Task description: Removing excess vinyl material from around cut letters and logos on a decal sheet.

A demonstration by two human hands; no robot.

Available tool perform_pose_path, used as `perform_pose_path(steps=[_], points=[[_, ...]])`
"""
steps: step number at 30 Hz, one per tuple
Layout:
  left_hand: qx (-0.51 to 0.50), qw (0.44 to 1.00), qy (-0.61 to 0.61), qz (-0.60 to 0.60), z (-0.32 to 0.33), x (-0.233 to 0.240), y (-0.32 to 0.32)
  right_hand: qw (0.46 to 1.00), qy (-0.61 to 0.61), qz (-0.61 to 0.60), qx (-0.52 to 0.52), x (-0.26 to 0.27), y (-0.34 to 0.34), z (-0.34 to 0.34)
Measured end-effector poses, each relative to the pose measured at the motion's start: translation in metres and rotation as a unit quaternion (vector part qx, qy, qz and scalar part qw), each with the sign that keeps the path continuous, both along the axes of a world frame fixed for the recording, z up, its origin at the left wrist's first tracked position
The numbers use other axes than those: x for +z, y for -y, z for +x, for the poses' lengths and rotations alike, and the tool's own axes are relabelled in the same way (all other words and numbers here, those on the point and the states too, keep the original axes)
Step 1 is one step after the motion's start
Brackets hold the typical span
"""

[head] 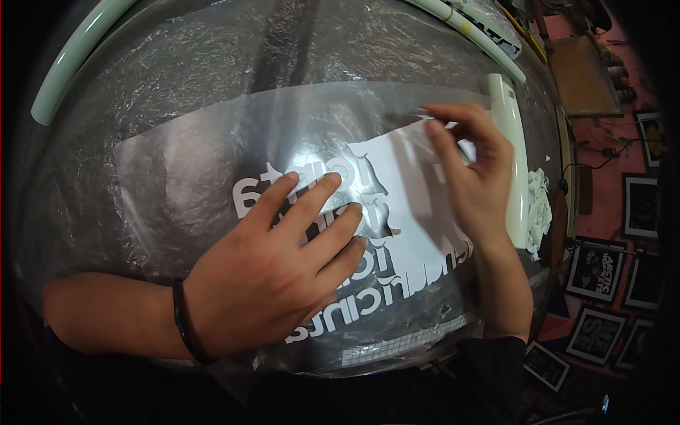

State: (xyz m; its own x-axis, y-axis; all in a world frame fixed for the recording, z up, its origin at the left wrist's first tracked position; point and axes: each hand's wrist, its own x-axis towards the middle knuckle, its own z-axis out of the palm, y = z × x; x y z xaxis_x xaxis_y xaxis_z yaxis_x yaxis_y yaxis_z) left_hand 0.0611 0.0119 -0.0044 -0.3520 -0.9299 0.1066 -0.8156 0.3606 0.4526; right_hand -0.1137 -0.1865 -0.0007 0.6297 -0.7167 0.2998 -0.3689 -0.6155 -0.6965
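Note:
My left hand (271, 260) lies palm down, fingers spread, on a clear plastic film (154, 175). Under and around its fingers are rows of white cut-vinyl letters (350, 308), seen mirrored; the hand hides part of them. To the right, a white vinyl sheet (411, 175) with a ragged left edge rises partly off the film, some lettering still joined along its lower edge. My right hand (475, 164) pinches the sheet's upper corner between thumb and index finger, the other fingers curled. A dark band circles my left wrist.
Plastic wrap (202, 69) covers the table. Pale glossy tubes lie at the far left (74, 64), the far right (478, 37) and beside my right hand (512, 202). Crumpled white scraps (539, 212) sit past that tube. A gridded strip (404, 342) lies near the front edge. Framed pictures (595, 271) stand beyond.

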Motion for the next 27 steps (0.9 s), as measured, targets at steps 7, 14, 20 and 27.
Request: perform_pose_path(steps=[7,14,20,27], points=[[0.021,0.981,-0.175,0.084,0.032,0.012,0.015,0.984,0.011,0.136,0.111,-0.015,0.005,0.017],[0.024,0.998,0.056,-0.014,0.055,-0.009,0.038,0.975,-0.05,0.169,0.135,-0.008,0.014,0.014],[0.043,0.997,0.069,0.012,0.057,-0.009,0.041,0.981,-0.04,0.091,0.164,-0.012,0.016,0.017],[0.02,0.996,0.082,0.019,0.06,-0.011,0.048,0.98,-0.044,0.039,0.193,-0.014,0.017,0.018]])
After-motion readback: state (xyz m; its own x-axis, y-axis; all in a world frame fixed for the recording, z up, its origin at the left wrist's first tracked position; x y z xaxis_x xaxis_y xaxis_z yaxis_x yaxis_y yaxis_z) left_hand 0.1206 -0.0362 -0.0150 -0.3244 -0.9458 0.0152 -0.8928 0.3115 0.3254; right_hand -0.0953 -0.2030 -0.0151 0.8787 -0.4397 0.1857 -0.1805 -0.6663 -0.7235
